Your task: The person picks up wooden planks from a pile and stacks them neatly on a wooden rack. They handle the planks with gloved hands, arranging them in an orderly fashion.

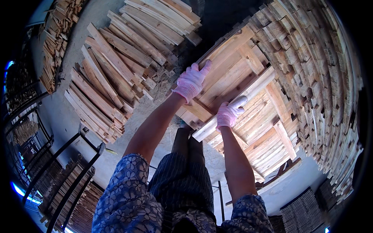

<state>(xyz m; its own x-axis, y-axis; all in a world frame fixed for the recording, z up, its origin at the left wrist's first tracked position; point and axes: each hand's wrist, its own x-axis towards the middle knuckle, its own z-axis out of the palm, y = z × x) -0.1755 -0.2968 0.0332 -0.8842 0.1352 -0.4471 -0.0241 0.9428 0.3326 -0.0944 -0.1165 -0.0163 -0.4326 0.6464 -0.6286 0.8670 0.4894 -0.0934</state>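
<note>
A wooden pallet of light planks and cross-pieces lies in front of me, slanting up to the right. In a pink knitted glove, my left hand is closed over its far-left edge board, index finger lying along the wood. My right hand, gloved in the same pink, wraps over the long pale board on the pallet's near side. The fingertips under the wood are hidden. Just right of that board, a second planked panel with short cross-pieces lies lower.
To the left, loose planks lie in piles on the concrete floor. A tall stack of wood curves up along the right. Black metal rails stand at the lower left. Scrap wood is heaped farther off.
</note>
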